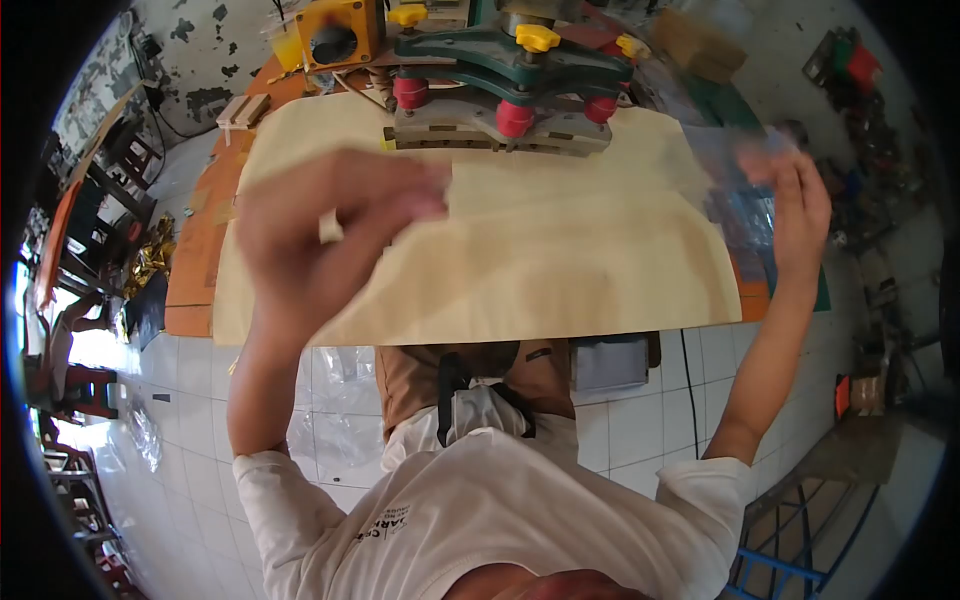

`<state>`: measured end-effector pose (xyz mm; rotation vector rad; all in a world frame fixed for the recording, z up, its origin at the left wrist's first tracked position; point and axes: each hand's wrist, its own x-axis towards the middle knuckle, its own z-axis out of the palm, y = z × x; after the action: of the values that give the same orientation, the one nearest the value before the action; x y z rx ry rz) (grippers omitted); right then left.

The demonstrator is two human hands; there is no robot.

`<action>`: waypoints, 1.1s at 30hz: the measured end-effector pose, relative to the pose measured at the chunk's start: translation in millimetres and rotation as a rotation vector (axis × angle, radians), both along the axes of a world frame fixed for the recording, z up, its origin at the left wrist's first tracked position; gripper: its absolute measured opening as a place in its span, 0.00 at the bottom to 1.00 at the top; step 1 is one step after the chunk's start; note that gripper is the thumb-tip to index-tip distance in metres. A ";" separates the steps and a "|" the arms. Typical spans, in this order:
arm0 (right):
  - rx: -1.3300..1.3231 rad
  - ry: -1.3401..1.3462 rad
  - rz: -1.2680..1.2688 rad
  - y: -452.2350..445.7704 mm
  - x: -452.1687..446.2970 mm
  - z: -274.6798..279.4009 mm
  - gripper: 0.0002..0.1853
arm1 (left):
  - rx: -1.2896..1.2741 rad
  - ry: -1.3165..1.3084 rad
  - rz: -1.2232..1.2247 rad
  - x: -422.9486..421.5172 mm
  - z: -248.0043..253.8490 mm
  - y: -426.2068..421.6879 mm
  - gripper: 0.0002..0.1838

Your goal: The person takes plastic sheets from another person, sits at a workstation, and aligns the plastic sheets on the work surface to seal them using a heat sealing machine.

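Note:
My left hand (325, 215), smeared by motion, is raised over the left half of a large cream sheet (560, 240) that covers the table. Its thumb and fingertips are pinched together; whatever may be between them is too blurred to make out. My right hand (795, 200) is above the table's right side, its fingers bent together and partly blurred. Clear plastic (745, 215) lies just left of and below it, and I cannot tell whether the fingers touch it. Beyond the sheet's middle stands a dark green machine head (515, 65) with yellow knobs and red rollers over a metal block.
An orange box with a round opening (340, 35) sits at the back left, beside a cup of yellow liquid (287, 45). Small wooden pieces (243, 112) lie at the left edge. A cardboard box (695, 45) is at the back right. A blue metal frame (800, 550) stands at lower right.

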<state>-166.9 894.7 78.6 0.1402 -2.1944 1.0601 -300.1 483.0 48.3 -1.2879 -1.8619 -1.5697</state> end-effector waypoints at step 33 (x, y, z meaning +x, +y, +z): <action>0.628 -0.562 -0.071 -112.7 10.5 -188.9 0.32 | -0.448 0.253 -0.074 -14.5 -148.3 -55.8 0.19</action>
<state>-156.4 782.0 -110.3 0.0400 -2.9602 0.3514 -314.6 427.2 -99.9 -1.6696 -2.0846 -0.9875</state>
